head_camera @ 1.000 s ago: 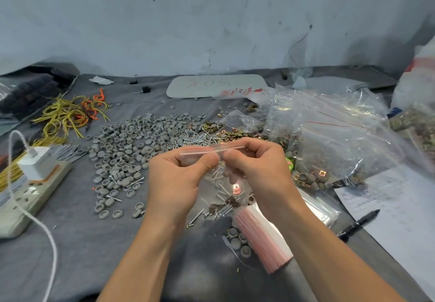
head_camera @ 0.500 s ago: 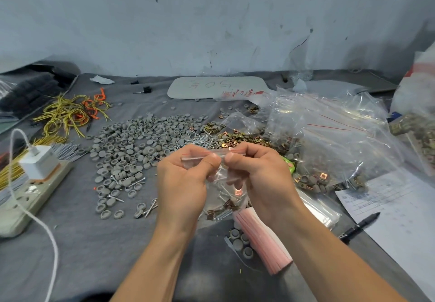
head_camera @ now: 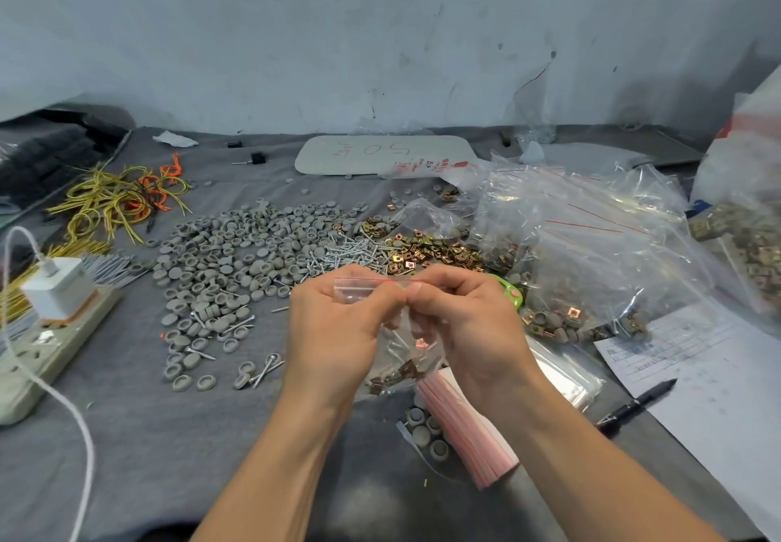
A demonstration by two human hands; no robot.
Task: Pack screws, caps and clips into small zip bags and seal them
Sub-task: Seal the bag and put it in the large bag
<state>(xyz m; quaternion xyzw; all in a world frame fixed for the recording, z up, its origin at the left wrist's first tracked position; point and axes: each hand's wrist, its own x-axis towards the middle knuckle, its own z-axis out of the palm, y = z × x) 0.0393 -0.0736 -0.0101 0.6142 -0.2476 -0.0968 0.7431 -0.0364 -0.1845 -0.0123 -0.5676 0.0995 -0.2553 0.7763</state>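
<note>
- Above the near edge of the surface (head_camera: 169, 457), midway along, the left hand (head_camera: 334, 330) and right hand (head_camera: 469, 322) pinch the top strip of the filled zip bag (head_camera: 399, 355).
- Risk: an unevenly pressed seal could gape, spilling its contents.

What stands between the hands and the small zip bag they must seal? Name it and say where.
Nothing visible does. The left hand and the right hand both pinch the small zip bag at its red-lined top strip, fingertips meeting near the middle. The bag hangs between them, hardware inside.
</note>
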